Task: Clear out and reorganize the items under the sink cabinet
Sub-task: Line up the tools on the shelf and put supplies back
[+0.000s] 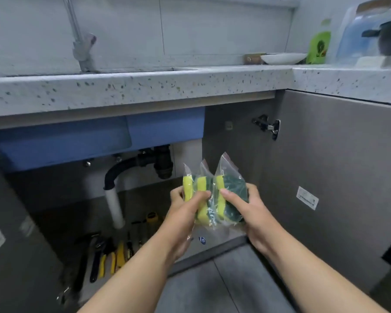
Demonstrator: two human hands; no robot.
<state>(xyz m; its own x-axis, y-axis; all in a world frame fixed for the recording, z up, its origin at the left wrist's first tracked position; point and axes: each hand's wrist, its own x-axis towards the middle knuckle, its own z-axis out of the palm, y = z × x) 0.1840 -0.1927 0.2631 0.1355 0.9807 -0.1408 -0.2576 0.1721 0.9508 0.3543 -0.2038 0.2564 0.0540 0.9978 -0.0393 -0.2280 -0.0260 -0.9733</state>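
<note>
Three yellow-and-green scouring sponges point(204, 185), each in a clear plastic bag, are pressed together upright in front of the open sink cabinet point(235, 143). My left hand point(185, 206) grips the left side of the bundle, thumb across the yellow foam. From the right, my right hand point(246, 208) grips the green-faced sponge point(233, 188). The bundle hangs above the cabinet floor, near its front edge.
Hand tools point(106, 256), among them pliers, a wrench and a hammer, lie in a row on the cabinet floor at left. A black drain trap point(160, 163) and white pipe point(114, 206) hang under the blue basin point(77, 141). The right door point(339, 177) stands open.
</note>
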